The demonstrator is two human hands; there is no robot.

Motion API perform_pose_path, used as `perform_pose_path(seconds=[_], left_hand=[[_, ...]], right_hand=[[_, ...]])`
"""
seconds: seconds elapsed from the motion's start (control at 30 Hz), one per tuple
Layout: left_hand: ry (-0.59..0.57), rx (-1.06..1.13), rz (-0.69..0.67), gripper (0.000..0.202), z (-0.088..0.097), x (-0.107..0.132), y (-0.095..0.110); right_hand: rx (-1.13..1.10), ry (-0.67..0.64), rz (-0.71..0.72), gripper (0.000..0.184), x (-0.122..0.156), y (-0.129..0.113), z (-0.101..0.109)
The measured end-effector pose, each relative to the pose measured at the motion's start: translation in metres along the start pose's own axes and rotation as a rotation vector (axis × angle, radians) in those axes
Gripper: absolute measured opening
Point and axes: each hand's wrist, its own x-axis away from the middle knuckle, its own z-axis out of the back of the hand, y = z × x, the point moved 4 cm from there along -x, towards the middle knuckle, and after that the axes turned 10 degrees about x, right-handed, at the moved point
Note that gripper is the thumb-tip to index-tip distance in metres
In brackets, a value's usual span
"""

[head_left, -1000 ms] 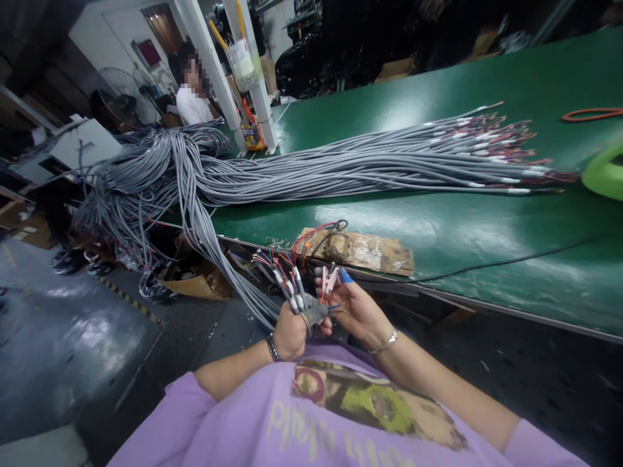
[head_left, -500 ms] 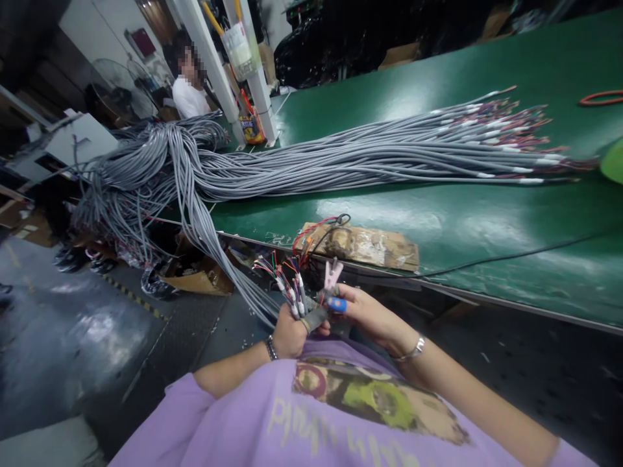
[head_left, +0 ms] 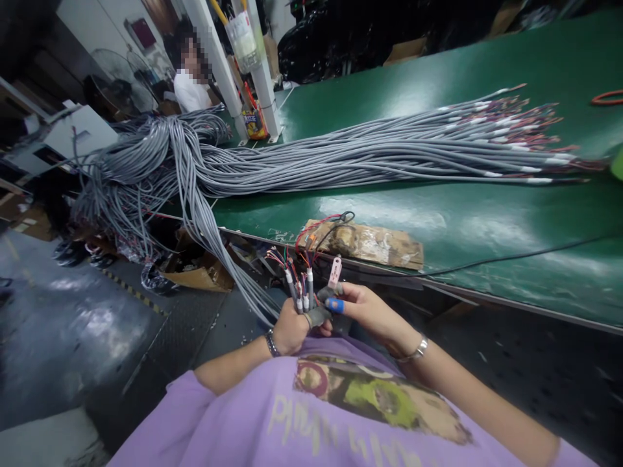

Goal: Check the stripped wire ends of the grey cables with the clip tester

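Note:
In front of my purple shirt, my left hand (head_left: 291,329) is wrapped round a handful of grey cables (head_left: 253,293). Their ends (head_left: 304,288) rise above the fist, with white bands and fanned-out coloured wires. Grey wrapping covers my left thumb. Close beside it, my right hand (head_left: 365,306) pinches a small pink clip (head_left: 335,272), its upper part pointing up. A blue band and grey covering sit on the right fingertips. Whatever lies between the two sets of fingertips is too small and hidden to tell.
A long bundle of grey cables (head_left: 316,162) lies across the green table (head_left: 487,220). By the near edge sits a worn wooden block (head_left: 384,245) with red and black leads. A cardboard box (head_left: 202,275) stands below. Behind the posts is a person in white (head_left: 191,94).
The cable ends in my left hand have spread and stand more upright. The pink clip has turned, its two arms now appearing as one. The view has shifted slightly.

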Motion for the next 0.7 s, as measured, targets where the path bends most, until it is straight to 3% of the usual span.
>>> perform_pose_path(seconds=[0.2,0.37,0.5,0.6,0.7], left_hand=[[0.016,0.025,0.0,0.046,-0.003,0.0,0.002],[0.019,0.096,-0.005,0.047,-0.003,0.001,0.007],[-0.016,0.155,0.048,0.047,-0.004,0.0,0.011],[-0.054,0.159,0.089,0.046,-0.008,-0.003,0.013],[-0.065,0.169,0.121,0.047,-0.013,-0.005,0.015]], right_hand=[[-0.037,0.045,-0.016,0.034,-0.001,0.003,-0.001],[-0.165,0.212,-0.033,0.034,-0.003,0.011,0.02],[-0.295,0.224,-0.054,0.045,-0.009,0.009,0.025],[-0.238,0.249,-0.04,0.054,-0.016,0.003,0.021],[-0.056,0.416,0.061,0.053,-0.018,-0.003,0.024]])
